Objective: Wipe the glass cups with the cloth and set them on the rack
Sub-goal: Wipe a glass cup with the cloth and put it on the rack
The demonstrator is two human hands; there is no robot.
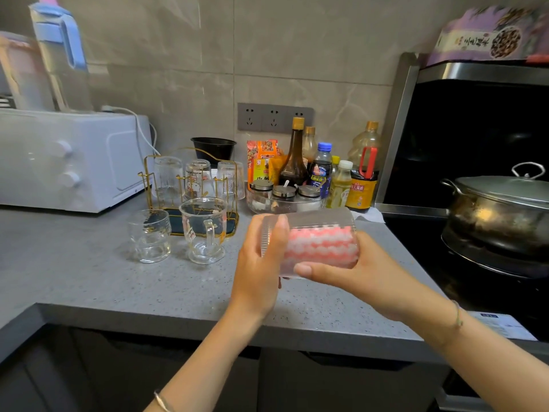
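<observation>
A ribbed glass cup [320,221] lies tilted on its side above the counter, held between both hands. My left hand [261,263] grips its left end. My right hand [356,272] grips it from below and the right. A pink-and-white cloth [320,248] shows through the glass, stuffed inside it. A gold wire rack [151,179] at the back holds three glasses upside down. In front of the rack stand a small rounded glass [150,236] and a handled glass mug [205,230], both upright.
A white microwave [68,159] stands at the left. Sauce bottles [323,168] and a bowl of spice jars [285,200] crowd the back wall. A lidded steel pot [499,215] sits on the black stove at the right. The grey counter [89,278] edge runs below my hands.
</observation>
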